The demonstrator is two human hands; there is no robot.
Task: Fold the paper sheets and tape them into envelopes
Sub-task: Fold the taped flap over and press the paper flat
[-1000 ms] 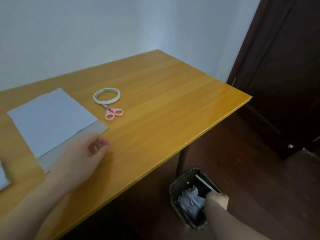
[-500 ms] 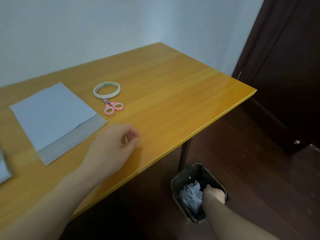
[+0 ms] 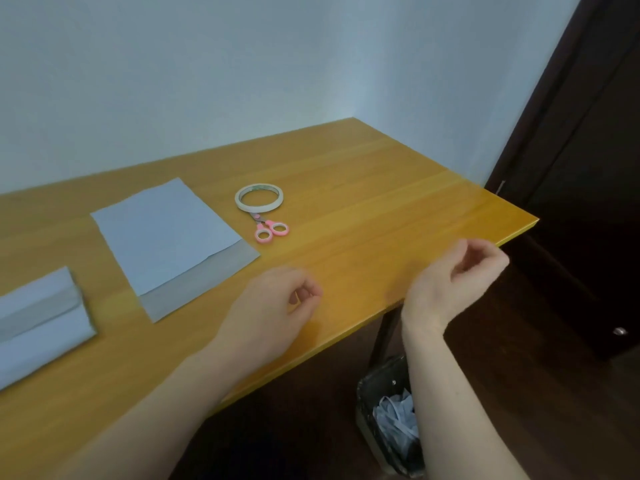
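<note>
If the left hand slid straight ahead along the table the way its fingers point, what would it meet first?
Probably nothing: the left hand points across bare table, passing right of the pink scissors and tape roll. Depth makes this approximate.

Left hand (image 3: 273,306), right hand (image 3: 453,282): loosely curled.

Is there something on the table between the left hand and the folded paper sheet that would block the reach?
Nothing visible does. Only bare table lies between the left hand and the folded paper sheet. The tape roll and scissors lie farther back, off that path.
</note>
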